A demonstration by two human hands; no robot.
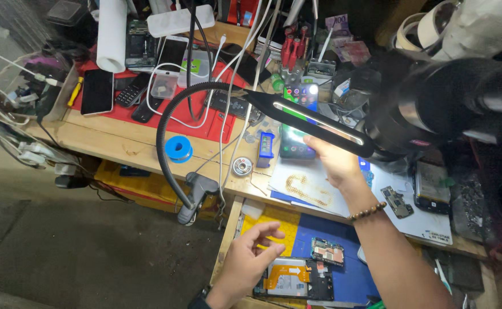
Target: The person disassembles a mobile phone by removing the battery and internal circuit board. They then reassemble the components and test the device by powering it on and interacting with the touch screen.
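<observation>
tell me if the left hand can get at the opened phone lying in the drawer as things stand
Probably yes: the left hand hovers open beside the opened phone in the drawer, with nothing lying between them.

right hand point(335, 163) gripping lit lamp bar point(319, 121), left hand point(251, 257) over opened phone point(294, 280)

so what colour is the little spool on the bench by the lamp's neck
Blue, with a pale centre: the spool shows best in the head view, on the wooden bench.

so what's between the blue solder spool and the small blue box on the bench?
Head view: a round silver solder reel and white cables, between spool and box.
</observation>
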